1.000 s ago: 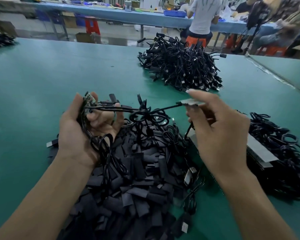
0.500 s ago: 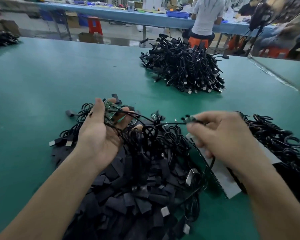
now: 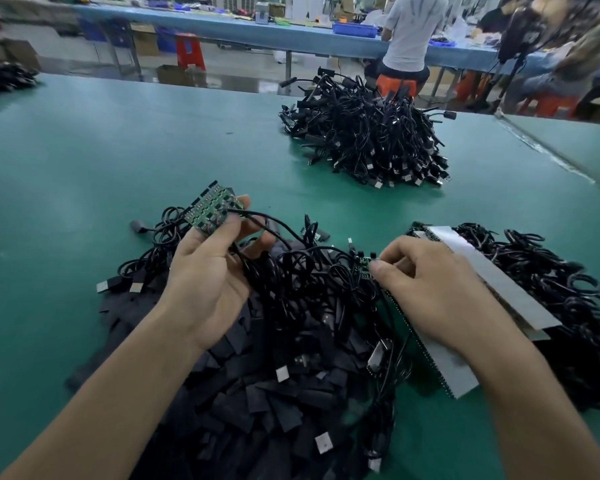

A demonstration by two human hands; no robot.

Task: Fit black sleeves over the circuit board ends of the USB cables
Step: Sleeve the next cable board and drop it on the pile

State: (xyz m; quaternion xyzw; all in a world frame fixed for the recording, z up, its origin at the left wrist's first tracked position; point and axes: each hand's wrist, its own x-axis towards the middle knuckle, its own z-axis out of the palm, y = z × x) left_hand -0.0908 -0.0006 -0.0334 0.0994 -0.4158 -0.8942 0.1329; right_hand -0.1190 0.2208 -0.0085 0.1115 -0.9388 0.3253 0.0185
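USB cables (image 3: 305,278): black tangle at centre frame, lying on top of the sleeve heap, between the two hands. Several cable runs lead up into the left hand.

Left hand (image 3: 205,282): centre-left, palm toward camera, fingers and thumb curled round a fanned bunch of green circuit boards (image 3: 212,209). The boards stick out above the fingertips; their cables trail down across the palm.

Right hand (image 3: 433,292): centre-right, back of hand toward camera. Thumb and forefinger pinch one small circuit board (image 3: 363,268) at the end of a cable. No sleeve on that board. The other fingers are curled under.

Black sleeves (image 3: 257,393): loose heap of flat pieces, lower centre, under and below the tangle. A few silver USB plugs lie among them.

Green table (image 3: 84,150): carries everything.

Grey card strips (image 3: 492,282): right of the right hand, partly under the wrist, with a row of dark pins along the lower edge.

Coiled cables (image 3: 551,282): heap at the right edge, under the strips.

Second cable pile (image 3: 364,133): upper centre, well apart from the hands.

Seated person (image 3: 409,32): top right, back to camera, at a blue bench.
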